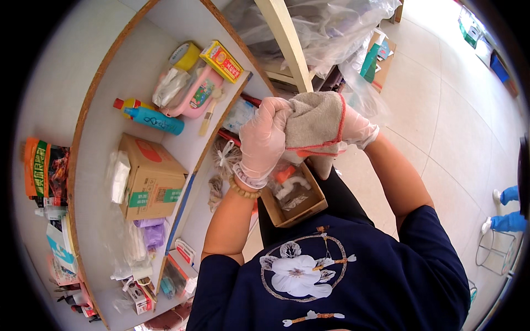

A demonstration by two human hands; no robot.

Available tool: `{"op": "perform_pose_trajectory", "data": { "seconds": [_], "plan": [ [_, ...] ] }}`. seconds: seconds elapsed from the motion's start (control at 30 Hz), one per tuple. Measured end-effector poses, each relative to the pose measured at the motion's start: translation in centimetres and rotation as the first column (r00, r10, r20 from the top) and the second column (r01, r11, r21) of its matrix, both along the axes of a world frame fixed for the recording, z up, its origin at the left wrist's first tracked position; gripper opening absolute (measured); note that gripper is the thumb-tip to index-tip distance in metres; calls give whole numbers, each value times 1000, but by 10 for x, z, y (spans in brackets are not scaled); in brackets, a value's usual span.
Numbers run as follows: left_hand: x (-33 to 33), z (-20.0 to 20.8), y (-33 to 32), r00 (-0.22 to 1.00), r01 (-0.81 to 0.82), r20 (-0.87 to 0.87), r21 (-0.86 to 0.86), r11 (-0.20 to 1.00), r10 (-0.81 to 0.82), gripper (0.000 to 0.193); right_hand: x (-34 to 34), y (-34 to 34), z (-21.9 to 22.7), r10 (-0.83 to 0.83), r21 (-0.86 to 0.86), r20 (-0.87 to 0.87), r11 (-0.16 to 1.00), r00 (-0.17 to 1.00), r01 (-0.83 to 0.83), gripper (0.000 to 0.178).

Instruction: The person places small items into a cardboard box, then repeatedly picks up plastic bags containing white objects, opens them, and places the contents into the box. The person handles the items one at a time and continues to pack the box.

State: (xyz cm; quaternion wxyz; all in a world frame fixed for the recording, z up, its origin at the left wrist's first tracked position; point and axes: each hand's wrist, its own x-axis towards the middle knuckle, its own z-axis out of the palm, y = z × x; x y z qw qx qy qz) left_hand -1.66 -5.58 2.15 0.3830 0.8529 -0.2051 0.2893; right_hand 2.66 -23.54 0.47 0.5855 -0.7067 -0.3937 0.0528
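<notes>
Both my hands wear thin see-through gloves. My left hand (264,138) is closed on the left edge of a grey-brown cleaning cloth (313,118) with red trim, its fingers curled into a fist. On the other side, my right hand (358,130) grips the cloth from behind; most of its fingers are hidden by the fabric. The cloth is bunched and folded between the two hands. Under them is an open cardboard box (305,212) with a white bent pipe piece (292,187) and an orange-red item (285,174) inside.
A shelf unit at left holds a closed carton (152,176), a pink tub (201,91), a blue bottle (157,119) and a brush (207,118). A pale post (287,41) rises just beyond my hands, beside plastic sheeting (331,33). A green spray bottle (371,60) stands farther back.
</notes>
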Motion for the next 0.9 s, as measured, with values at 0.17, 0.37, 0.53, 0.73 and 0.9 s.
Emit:
{"op": "perform_pose_trajectory", "data": {
  "seconds": [0.17,0.37,0.53,0.73,0.9],
  "plan": [
    [1,1,16,983,-32,-184,-282,959,-21,2,9,-17,-28,-89,-91,389,987,917,134,41],
    [1,11,27,962,-161,-270,-700,696,-49,13,10,-51,-51,-36,-266,359,954,933,139,24],
    [14,-7,21,974,-179,-217,-913,366,-66,16,-9,-13,-85,-285,-229,351,898,892,377,61],
    [-2,-25,-29,935,-184,-195,-981,64,-295,18,-3,36,-108,-407,384,-319,770,856,509,28],
    [-19,-31,-14,862,-148,-244,-959,240,-444,34,13,32,-72,-797,439,104,573,594,692,14]
  ]
}}
